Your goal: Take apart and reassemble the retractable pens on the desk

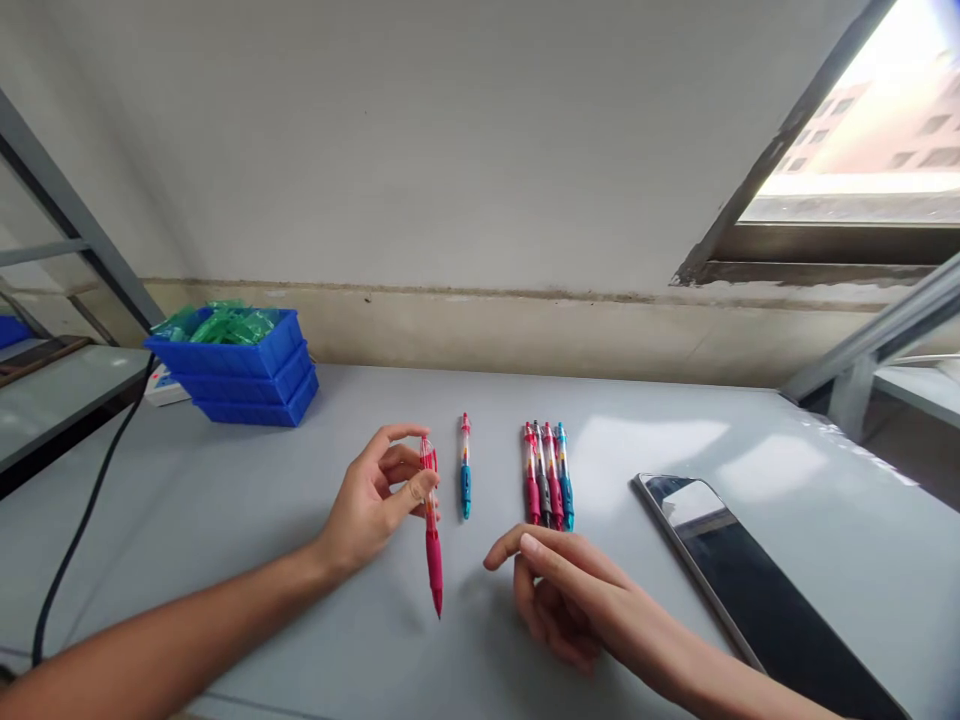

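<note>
My left hand is closed on a pen with a pink-red grip, its fingers around the clear upper barrel and one finger on the clicker end. The pen points tip-down toward me. Just right of it, a pen with a blue grip and a red clicker lies alone on the table. Farther right, several click pens lie side by side, with pink, black and blue grips. Below that row hovers my right hand, holding nothing, its index finger and thumb stretched forward and the other fingers loosely bent.
A large dark phone lies at the right on the grey table. Stacked blue bins with green plastic wrappers stand at the back left. A black cable runs along the left side. The wall borders the back.
</note>
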